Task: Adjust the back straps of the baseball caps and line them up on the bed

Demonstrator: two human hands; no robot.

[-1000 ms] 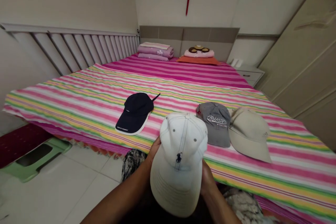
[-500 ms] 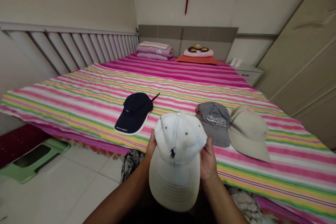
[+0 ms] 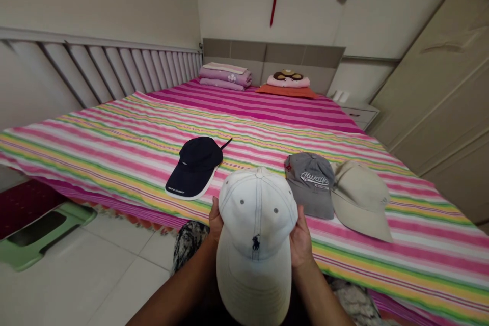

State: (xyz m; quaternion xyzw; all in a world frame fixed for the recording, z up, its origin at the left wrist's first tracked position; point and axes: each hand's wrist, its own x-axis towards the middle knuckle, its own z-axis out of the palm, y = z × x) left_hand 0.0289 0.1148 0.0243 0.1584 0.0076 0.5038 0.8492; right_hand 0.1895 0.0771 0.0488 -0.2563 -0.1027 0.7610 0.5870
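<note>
Between my two hands I hold a white baseball cap (image 3: 256, 219) with a small dark embroidered figure, its brim pointing down towards me. My left hand (image 3: 216, 221) grips its left side; the thumb shows and the other fingers are hidden behind the cap. On the opposite side my right hand (image 3: 301, 242) is closed on the edge, fingers partly hidden. A navy cap (image 3: 200, 158) with a white-edged brim lies on the bed to the left. To the right, a grey cap (image 3: 310, 181) with white lettering lies beside a beige cap (image 3: 361, 198), the two touching.
A striped sheet (image 3: 126, 137) covers the bed. Folded purple bedding (image 3: 225, 79) and a pink-and-orange stack (image 3: 288, 86) sit by the headboard (image 3: 263, 53). A railing (image 3: 114, 69) runs along the left. A green stool (image 3: 46, 237) stands on the floor at lower left.
The white cap has turned slightly, its embroidered figure shifting right and lower, and its brim has dropped a little. Both hands keep their hold. The other caps stay put.
</note>
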